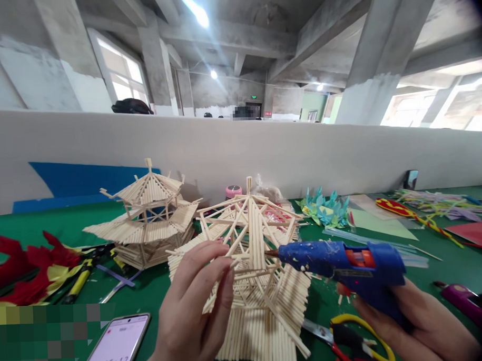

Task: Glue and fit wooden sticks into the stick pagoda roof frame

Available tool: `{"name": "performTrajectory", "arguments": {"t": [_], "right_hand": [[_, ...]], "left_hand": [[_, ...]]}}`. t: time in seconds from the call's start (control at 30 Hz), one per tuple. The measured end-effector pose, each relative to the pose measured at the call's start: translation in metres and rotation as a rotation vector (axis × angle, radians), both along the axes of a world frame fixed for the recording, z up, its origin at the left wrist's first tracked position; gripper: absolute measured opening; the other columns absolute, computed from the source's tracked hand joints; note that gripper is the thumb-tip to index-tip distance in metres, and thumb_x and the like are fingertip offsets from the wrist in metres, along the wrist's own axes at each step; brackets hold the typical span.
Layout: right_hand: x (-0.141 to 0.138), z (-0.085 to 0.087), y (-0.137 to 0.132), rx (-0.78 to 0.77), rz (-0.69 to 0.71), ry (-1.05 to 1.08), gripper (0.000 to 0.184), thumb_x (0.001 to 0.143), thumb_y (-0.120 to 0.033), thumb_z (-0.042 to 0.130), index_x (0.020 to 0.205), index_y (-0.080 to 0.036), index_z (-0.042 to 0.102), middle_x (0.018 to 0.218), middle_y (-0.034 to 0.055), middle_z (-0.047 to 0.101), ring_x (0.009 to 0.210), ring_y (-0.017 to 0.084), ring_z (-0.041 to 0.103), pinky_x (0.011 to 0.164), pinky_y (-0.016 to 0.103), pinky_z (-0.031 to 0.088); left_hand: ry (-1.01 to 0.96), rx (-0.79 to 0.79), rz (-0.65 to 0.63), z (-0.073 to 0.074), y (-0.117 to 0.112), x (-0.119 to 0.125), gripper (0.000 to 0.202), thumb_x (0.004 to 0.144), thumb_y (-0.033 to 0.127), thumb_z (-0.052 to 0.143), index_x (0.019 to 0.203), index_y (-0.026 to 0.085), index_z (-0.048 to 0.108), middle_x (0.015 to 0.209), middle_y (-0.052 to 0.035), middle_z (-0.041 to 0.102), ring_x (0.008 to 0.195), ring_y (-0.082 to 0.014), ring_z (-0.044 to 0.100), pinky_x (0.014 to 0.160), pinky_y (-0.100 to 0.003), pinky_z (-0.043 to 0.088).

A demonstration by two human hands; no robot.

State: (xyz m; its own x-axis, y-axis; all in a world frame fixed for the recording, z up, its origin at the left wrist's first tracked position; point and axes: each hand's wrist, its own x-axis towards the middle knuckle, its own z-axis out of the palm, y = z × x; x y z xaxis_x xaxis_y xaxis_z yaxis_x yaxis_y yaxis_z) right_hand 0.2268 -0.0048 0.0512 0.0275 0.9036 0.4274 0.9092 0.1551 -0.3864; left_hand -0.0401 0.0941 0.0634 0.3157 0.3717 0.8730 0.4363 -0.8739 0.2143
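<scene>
My right hand [423, 316] grips a blue hot glue gun [346, 261], its nozzle pointing left at the roof of a pavilion model [256, 238] built from thin wooden sticks. The nozzle tip is close to a strip of sticks laid side by side down the roof; whether it touches cannot be told. My left hand [197, 298] is at the left of that strip, thumb and fingers pinched together around what looks like a thin wooden stick [239, 261], mostly hidden by the fingertips. The upper roof is partly bare frame. Below it, a wider lower roof [262, 332] is covered in sticks.
A second stick pavilion [147, 226] stands behind left. A phone [116, 343] showing a timer lies front left. Scissors [325, 330] lie beneath the glue gun, a purple tool [466, 301] far right. Teal paper craft [325, 209] and clear glue sticks [385, 246] are behind. A white partition [343, 150] borders the table.
</scene>
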Motion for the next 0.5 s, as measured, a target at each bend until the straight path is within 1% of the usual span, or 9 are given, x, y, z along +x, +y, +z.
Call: {"name": "performTrajectory", "arguments": {"t": [0.07, 0.17, 0.27, 0.37, 0.43, 0.5], "right_hand": [[0.0, 0.002, 0.0, 0.002, 0.023, 0.025, 0.034, 0.074, -0.03, 0.052, 0.107, -0.025, 0.055, 0.092, 0.0, 0.067, 0.074, 0.021, 0.065, 0.05, 0.018, 0.053], [-0.003, 0.006, 0.001, 0.013, 0.011, 0.061, 0.033, 0.074, -0.031, 0.052, 0.106, -0.023, 0.056, 0.088, 0.0005, 0.068, 0.07, 0.02, 0.065, 0.052, 0.019, 0.053], [-0.007, 0.011, 0.002, 0.024, -0.041, 0.065, 0.034, 0.074, -0.033, 0.052, 0.106, -0.021, 0.056, 0.089, 0.0019, 0.067, 0.074, 0.021, 0.064, 0.055, 0.021, 0.053], [-0.009, 0.013, 0.003, 0.004, -0.034, 0.064, 0.032, 0.075, -0.032, 0.051, 0.104, -0.022, 0.057, 0.088, 0.0015, 0.068, 0.074, 0.021, 0.064, 0.053, 0.02, 0.053], [-0.008, 0.013, 0.002, -0.005, -0.004, 0.084, 0.028, 0.073, -0.03, 0.053, 0.099, -0.023, 0.06, 0.079, -0.0005, 0.069, 0.069, 0.02, 0.065, 0.05, 0.019, 0.052], [-0.007, 0.011, 0.001, 0.033, -0.027, 0.152, 0.022, 0.068, -0.029, 0.058, 0.088, -0.024, 0.064, 0.069, -0.0021, 0.069, 0.064, 0.02, 0.065, 0.047, 0.019, 0.052]], "left_hand": [[0.004, 0.007, -0.003, 0.0, 0.0, 0.0, 0.022, 0.07, -0.001, 0.051, 0.089, 0.01, 0.053, 0.097, -0.009, 0.054, 0.096, -0.0183, 0.051, 0.082, -0.031, 0.044], [0.005, 0.002, -0.007, -0.001, 0.0, 0.001, 0.023, 0.07, -0.001, 0.051, 0.09, 0.01, 0.053, 0.098, -0.0093, 0.054, 0.096, -0.0185, 0.05, 0.082, -0.032, 0.044], [0.006, -0.005, -0.007, -0.001, 0.001, 0.001, 0.023, 0.07, -0.001, 0.051, 0.09, 0.01, 0.053, 0.099, -0.0094, 0.053, 0.097, -0.0188, 0.05, 0.082, -0.032, 0.044], [0.011, -0.005, -0.008, 0.0, 0.0, 0.001, 0.022, 0.07, 0.0, 0.051, 0.089, 0.01, 0.053, 0.098, -0.0093, 0.053, 0.097, -0.0188, 0.05, 0.082, -0.032, 0.044], [0.01, 0.0, -0.002, 0.0, -0.001, 0.001, 0.022, 0.071, 0.0, 0.051, 0.09, 0.01, 0.053, 0.098, -0.0093, 0.054, 0.097, -0.0189, 0.05, 0.082, -0.032, 0.044], [0.009, 0.006, 0.004, 0.001, -0.002, 0.001, 0.023, 0.071, 0.0, 0.051, 0.09, 0.011, 0.053, 0.098, -0.0093, 0.054, 0.097, -0.0192, 0.05, 0.082, -0.033, 0.044]]}}
